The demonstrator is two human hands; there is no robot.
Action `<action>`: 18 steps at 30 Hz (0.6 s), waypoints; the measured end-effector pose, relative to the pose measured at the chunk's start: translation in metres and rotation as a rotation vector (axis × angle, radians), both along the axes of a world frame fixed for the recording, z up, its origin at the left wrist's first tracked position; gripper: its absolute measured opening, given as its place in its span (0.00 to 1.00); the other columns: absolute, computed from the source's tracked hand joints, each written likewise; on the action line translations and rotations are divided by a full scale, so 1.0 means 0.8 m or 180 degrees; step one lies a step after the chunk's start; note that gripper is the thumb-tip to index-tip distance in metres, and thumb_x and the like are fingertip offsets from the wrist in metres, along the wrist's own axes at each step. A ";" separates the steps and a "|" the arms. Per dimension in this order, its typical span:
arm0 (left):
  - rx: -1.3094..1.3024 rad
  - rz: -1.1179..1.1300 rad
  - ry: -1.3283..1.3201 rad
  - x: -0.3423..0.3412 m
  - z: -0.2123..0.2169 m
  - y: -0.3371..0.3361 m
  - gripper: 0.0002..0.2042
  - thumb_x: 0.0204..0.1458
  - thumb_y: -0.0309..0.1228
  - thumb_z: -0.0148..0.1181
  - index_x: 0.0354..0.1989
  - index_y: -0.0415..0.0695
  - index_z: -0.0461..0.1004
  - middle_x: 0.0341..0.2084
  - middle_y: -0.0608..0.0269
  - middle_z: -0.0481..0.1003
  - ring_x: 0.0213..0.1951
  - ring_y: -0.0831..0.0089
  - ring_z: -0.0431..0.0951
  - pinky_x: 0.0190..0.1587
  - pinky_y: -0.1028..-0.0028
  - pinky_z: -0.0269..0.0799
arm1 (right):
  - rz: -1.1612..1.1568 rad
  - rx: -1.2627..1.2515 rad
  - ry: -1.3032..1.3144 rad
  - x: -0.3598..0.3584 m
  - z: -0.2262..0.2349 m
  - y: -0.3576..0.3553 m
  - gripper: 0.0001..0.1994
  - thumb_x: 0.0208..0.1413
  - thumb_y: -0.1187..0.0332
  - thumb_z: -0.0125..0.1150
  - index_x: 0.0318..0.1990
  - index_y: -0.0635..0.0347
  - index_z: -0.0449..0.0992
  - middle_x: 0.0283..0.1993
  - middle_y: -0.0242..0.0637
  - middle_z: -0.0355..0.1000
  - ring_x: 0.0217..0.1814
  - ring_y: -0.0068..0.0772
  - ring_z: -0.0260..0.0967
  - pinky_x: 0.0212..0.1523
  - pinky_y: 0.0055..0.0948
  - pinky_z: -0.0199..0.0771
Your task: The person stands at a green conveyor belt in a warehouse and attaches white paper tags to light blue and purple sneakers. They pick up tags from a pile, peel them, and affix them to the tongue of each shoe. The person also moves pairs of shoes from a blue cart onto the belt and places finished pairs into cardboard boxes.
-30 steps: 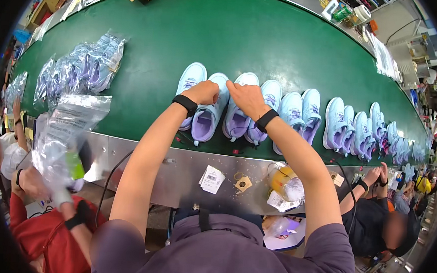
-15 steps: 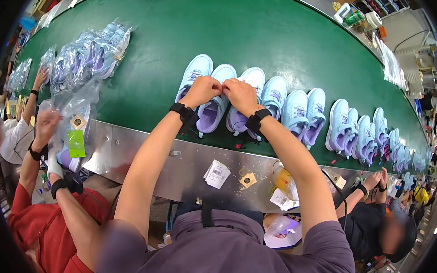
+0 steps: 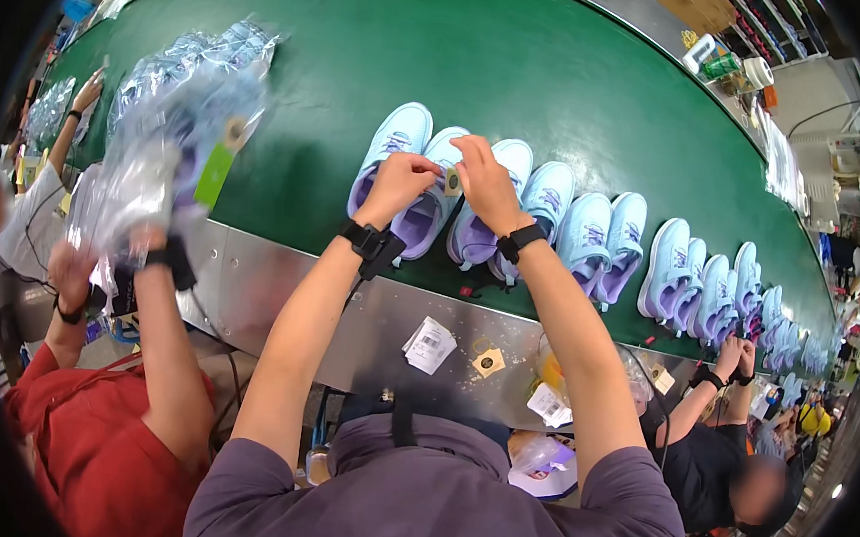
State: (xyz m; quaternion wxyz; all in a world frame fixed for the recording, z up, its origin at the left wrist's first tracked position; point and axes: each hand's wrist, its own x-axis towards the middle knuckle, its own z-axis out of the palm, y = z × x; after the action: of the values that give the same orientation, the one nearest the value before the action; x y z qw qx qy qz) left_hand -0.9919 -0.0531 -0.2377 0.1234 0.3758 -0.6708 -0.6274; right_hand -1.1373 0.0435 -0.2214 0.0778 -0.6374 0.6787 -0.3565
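Observation:
A row of light blue shoes with lilac linings stands on the green belt. My left hand [image 3: 403,185] is over the leftmost pair, thumb and fingers pinched together at the edge of a small tan hang tag [image 3: 452,181] with a dark round mark. That tag is in front of the second shoe [image 3: 421,222]. Just right of it, my right hand [image 3: 491,186] is raised with its fingers apart, over the neighbouring pair, partly hiding the shoe [image 3: 512,157] behind it. Whether a string runs between tag and shoe is too small to tell.
On the metal ledge lie a stack of white labels [image 3: 429,345] and another tan tag [image 3: 488,362]. More shoes [image 3: 665,270] line the belt rightward. At left, a co-worker in red handles a plastic-bagged shoe bundle [image 3: 186,145]; another in black works at right.
My hands have moved apart; the right fingers have lifted and spread. The tan tag now shows between them. At left, the co-worker's bag has moved over the belt.

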 end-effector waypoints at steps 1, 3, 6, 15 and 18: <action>-0.0162 0.0004 -0.0174 -0.001 0.002 0.000 0.07 0.47 0.23 0.58 0.33 0.34 0.77 0.23 0.64 0.75 0.23 0.81 0.71 0.26 0.82 0.66 | -0.0207 -0.0012 -0.0399 0.000 -0.008 -0.006 0.14 0.50 0.77 0.54 0.46 0.63 0.67 0.44 0.43 0.68 0.35 0.40 0.73 0.31 0.29 0.75; 0.0471 0.0028 0.0127 -0.001 0.011 -0.009 0.08 0.47 0.24 0.59 0.33 0.33 0.77 0.23 0.64 0.75 0.24 0.81 0.72 0.28 0.81 0.67 | -0.0346 0.0309 -0.1798 -0.007 -0.007 -0.014 0.12 0.50 0.75 0.57 0.43 0.64 0.69 0.41 0.42 0.71 0.37 0.33 0.74 0.32 0.26 0.75; 0.0978 0.0055 0.0338 0.004 0.015 -0.019 0.08 0.47 0.23 0.58 0.34 0.31 0.76 0.25 0.63 0.76 0.26 0.80 0.74 0.31 0.81 0.70 | -0.0393 0.0450 -0.3370 -0.012 -0.004 -0.016 0.12 0.52 0.71 0.60 0.42 0.69 0.71 0.37 0.40 0.74 0.41 0.27 0.74 0.38 0.21 0.74; 0.0906 0.0471 0.0493 0.007 0.020 -0.012 0.09 0.52 0.24 0.54 0.40 0.34 0.75 0.30 0.58 0.77 0.31 0.76 0.76 0.35 0.79 0.73 | -0.0266 0.0761 -0.4571 -0.031 0.009 -0.012 0.13 0.56 0.71 0.56 0.45 0.71 0.70 0.43 0.44 0.73 0.44 0.31 0.73 0.44 0.23 0.74; 0.1120 0.0542 0.0753 0.002 0.022 -0.010 0.11 0.53 0.24 0.54 0.43 0.34 0.73 0.31 0.59 0.76 0.31 0.76 0.77 0.35 0.79 0.73 | -0.0452 0.0987 -0.3898 -0.025 0.010 -0.019 0.11 0.54 0.72 0.58 0.43 0.69 0.71 0.40 0.42 0.75 0.42 0.28 0.74 0.40 0.21 0.75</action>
State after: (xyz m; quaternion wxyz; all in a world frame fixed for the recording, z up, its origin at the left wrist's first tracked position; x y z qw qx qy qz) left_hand -0.9907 -0.0613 -0.2198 0.1862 0.3706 -0.4978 -0.7617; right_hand -1.1570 0.0286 -0.2138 0.5194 -0.2528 0.5955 -0.5583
